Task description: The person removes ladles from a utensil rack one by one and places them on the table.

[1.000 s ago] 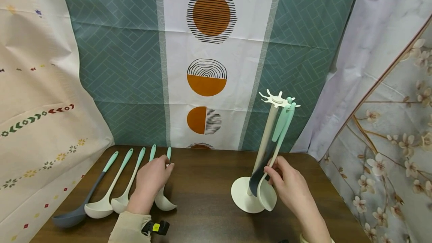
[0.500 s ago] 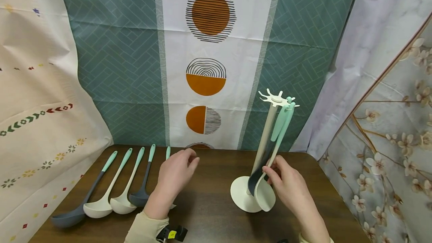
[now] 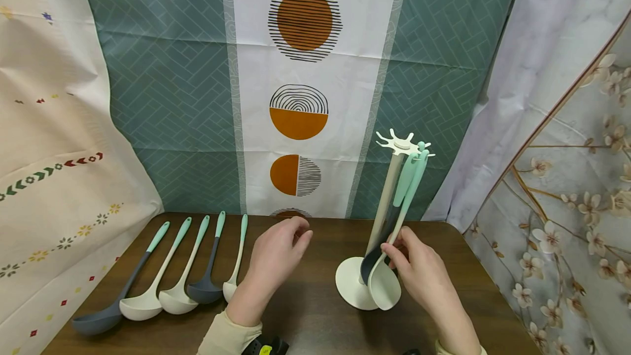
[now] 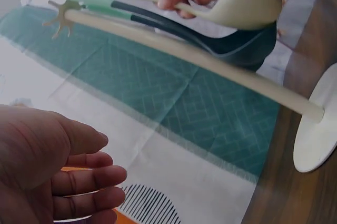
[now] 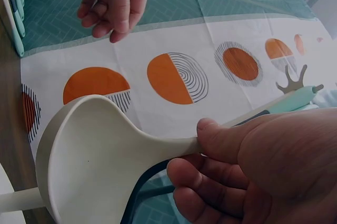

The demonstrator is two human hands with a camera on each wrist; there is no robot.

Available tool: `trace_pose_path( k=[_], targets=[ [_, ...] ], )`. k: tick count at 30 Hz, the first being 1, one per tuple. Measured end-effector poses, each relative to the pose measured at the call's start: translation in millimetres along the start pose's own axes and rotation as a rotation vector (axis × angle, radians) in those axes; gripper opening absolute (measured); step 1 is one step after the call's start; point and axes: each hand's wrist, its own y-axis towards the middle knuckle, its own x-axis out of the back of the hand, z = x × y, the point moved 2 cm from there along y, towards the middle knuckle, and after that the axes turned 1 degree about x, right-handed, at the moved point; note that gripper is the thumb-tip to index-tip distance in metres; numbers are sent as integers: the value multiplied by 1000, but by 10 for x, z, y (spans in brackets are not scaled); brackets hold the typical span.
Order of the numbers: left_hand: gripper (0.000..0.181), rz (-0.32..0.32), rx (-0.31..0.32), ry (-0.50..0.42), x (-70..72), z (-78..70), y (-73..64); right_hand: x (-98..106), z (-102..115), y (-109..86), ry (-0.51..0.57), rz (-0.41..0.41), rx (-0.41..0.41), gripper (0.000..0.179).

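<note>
My right hand pinches the lower handle of a white ladle with a mint grip, its top end at the hook ring of a cream utensil stand. Behind it, a dark ladle with a mint grip hangs at the same ring. In the right wrist view the thumb lies on the white ladle's neck, just past its bowl. My left hand holds nothing; its fingers are loosely bent in the air between the stand and the ladles on the table. The nearest of those is a white ladle, its bowl partly covered by my wrist.
To the left, a row of ladles lies on the brown table: a dark one outermost, two white ones, then another dark one. Patterned cloth hangs behind and at both sides.
My left hand has moved right, away from the row of ladles, uncovering the inner dark one and most of the white one beside it. The right hand keeps its pinch on the ladle.
</note>
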Motion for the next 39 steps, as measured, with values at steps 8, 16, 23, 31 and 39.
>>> trace_pose_path(
  k=[8,16,23,31,39],
  targets=[
    [11,6,-23,-57,-46,-155,4,5,10,-5,-14,-15,8,15],
    [10,3,-54,-104,-100,-293,7,7,53,4,-30,-26,19,16],
    [11,0,-83,-144,-143,-397,-8,-37,79,-19,-22,-52,6,18],
    [10,-14,-93,-168,-139,-442,-28,-77,88,-29,-1,-80,-10,16],
    [10,-11,-92,-180,-117,-453,-28,-8,1,-30,-35,-91,-58,14]
  ],
)
